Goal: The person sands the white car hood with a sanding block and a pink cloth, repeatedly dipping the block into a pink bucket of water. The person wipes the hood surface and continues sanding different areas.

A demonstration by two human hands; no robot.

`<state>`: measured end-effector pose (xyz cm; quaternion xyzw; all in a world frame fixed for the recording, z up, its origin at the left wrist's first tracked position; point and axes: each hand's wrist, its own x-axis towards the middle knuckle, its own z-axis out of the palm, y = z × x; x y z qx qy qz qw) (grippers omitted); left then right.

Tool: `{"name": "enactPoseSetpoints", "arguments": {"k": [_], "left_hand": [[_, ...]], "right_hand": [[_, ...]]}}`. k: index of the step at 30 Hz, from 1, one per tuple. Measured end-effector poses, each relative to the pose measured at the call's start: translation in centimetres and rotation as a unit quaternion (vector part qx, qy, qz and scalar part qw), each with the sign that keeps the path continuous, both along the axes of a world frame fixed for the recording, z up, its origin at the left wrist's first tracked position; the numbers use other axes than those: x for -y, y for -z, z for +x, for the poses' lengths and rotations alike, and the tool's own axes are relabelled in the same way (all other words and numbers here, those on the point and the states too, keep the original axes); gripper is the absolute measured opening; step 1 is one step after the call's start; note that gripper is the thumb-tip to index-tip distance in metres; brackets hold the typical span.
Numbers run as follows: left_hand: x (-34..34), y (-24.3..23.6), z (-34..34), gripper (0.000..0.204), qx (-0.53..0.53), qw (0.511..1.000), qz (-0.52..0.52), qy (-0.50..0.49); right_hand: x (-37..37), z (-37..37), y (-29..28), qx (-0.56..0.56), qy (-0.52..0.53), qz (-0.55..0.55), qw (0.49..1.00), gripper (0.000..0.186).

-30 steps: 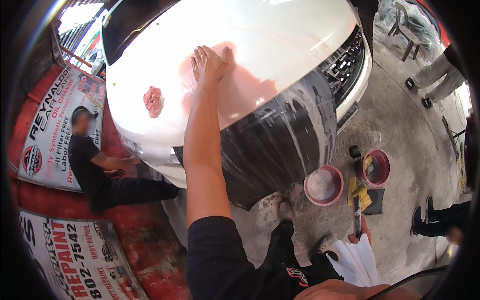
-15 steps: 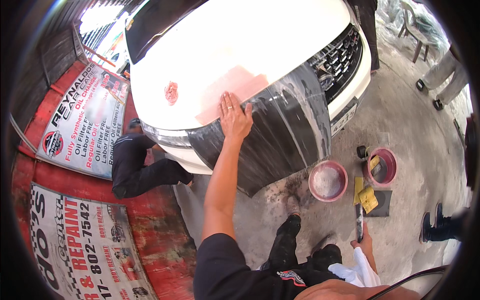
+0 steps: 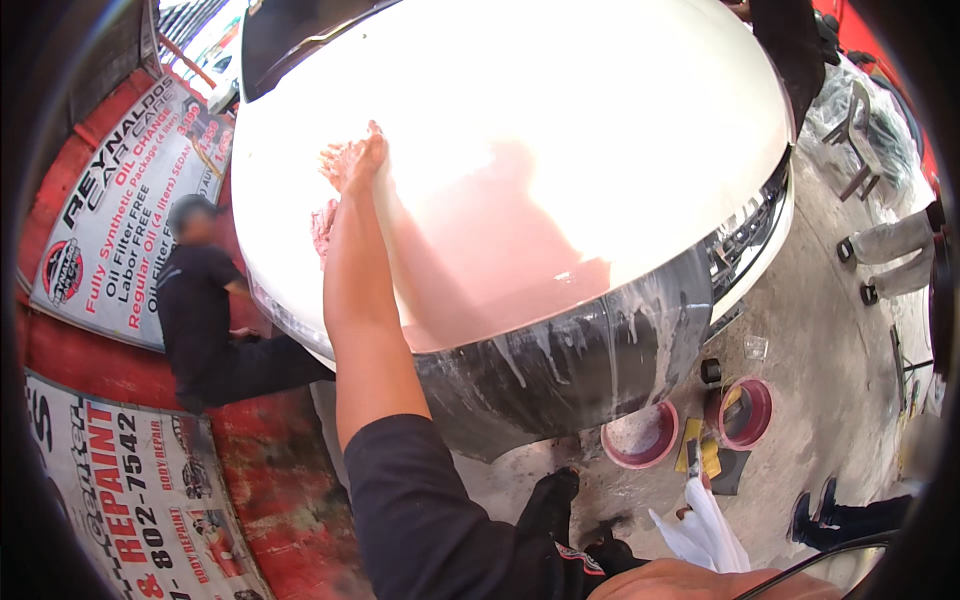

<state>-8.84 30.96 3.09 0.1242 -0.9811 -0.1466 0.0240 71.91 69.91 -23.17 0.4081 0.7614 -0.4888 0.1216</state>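
Note:
My left hand lies on the white car hood with its fingers spread, holding nothing. Glare washes out much of the paint around it. Beside my left wrist is a crumpled pink cloth, partly covered by my forearm. Low on the right, my right hand grips a narrow, flat dark-and-grey tool whose exact kind I cannot make out. A white cloth hangs at that hand and hides most of it. Wet, streaked black sheeting covers the car's front below the hood edge.
Two pink basins stand on the concrete floor, with yellow pieces and a dark sheet beside them. A person in dark clothes crouches at the car's left side, before printed signboards. Other people's legs show at right.
My left hand has moved from the hood's front edge farther up the hood, past the pink cloth. I am leaning closer over the car. The crouching person has shifted and raised their head.

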Motion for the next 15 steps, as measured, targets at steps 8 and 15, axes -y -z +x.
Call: {"name": "enactPoseSetpoints", "arguments": {"k": [8, 15], "left_hand": [[-2.5, -1.2, 4.0, 0.098, -0.078, 0.994, -0.045, -0.062], [-9.1, 2.2, 13.7, 0.1, -0.137, 0.989, -0.007, -0.051]], "right_hand": [[0.9, -13.4, -19.2, -0.146, -0.206, 0.011, 0.968, 0.051], [-12.7, -1.6, 0.3, -0.028, -0.127, -0.003, 0.991, 0.068]]}}
